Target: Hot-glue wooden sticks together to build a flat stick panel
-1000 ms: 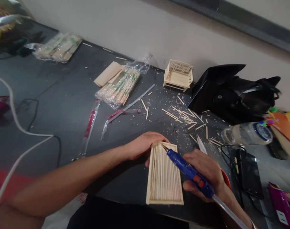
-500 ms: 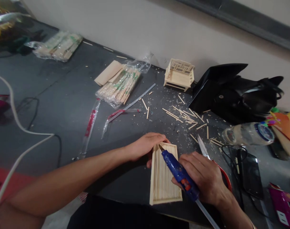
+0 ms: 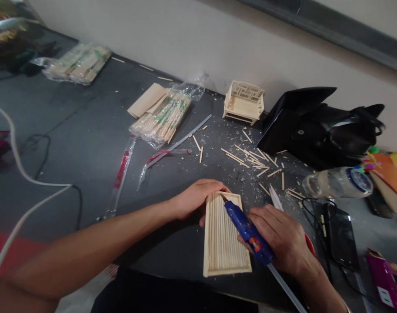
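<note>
My left hand (image 3: 198, 198) grips the far left corner of a shallow rectangular tray made of thin wooden sticks (image 3: 222, 248), with some fingers hidden behind it. In my right hand (image 3: 279, 234) is a blue hot glue gun (image 3: 247, 232), a clear glue stick (image 3: 286, 289) poking out of its back end. The gun's nozzle points into the tray near its far edge, close to my left fingers; whether it touches the sticks I cannot tell. Scissors (image 3: 275, 198) lie partly hidden beyond my right hand.
Cut sticks (image 3: 255, 158) litter the dark table. Behind them stands a small stick-built bench (image 3: 245, 102). Packs of chopsticks (image 3: 164, 113) lie left of it. A black bag (image 3: 318, 130), a jar (image 3: 338, 182) and a phone (image 3: 343, 237) sit at right. A white cable (image 3: 17, 152) crosses the left.
The glue gun's nozzle has shifted slightly right along the tray's far end. The tray has tilted a little in my left hand.
</note>
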`<state>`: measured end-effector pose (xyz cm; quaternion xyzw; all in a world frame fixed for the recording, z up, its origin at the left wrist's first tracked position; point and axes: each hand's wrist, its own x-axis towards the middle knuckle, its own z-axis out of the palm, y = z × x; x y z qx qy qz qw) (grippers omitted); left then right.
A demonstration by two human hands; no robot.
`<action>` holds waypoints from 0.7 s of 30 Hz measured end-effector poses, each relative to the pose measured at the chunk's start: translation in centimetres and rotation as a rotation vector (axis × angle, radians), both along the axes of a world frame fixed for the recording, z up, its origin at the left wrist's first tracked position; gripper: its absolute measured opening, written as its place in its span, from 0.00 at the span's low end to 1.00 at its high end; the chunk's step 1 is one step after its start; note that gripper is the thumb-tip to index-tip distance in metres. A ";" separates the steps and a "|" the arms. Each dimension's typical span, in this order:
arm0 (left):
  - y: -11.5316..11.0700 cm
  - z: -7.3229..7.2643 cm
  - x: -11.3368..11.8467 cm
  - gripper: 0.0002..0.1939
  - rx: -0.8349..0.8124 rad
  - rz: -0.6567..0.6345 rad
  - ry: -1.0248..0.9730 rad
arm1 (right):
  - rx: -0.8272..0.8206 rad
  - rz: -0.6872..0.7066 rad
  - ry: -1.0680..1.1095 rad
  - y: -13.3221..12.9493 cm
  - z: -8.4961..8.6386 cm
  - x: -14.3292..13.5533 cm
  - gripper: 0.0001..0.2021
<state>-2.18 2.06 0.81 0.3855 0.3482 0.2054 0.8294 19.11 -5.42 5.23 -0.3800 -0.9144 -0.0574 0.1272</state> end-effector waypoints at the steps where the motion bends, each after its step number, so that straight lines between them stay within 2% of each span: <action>1: 0.1 0.0 0.0 0.17 0.011 0.006 0.004 | 0.005 -0.007 0.003 0.0 0.0 0.1 0.15; 13: 0.5 -0.2 -0.2 0.15 0.098 0.079 0.031 | -0.021 -0.029 0.049 0.4 0.1 0.9 0.07; 21: 0.8 -0.7 -0.3 0.16 0.152 0.094 0.061 | -0.007 -0.051 0.050 0.6 0.0 1.2 0.09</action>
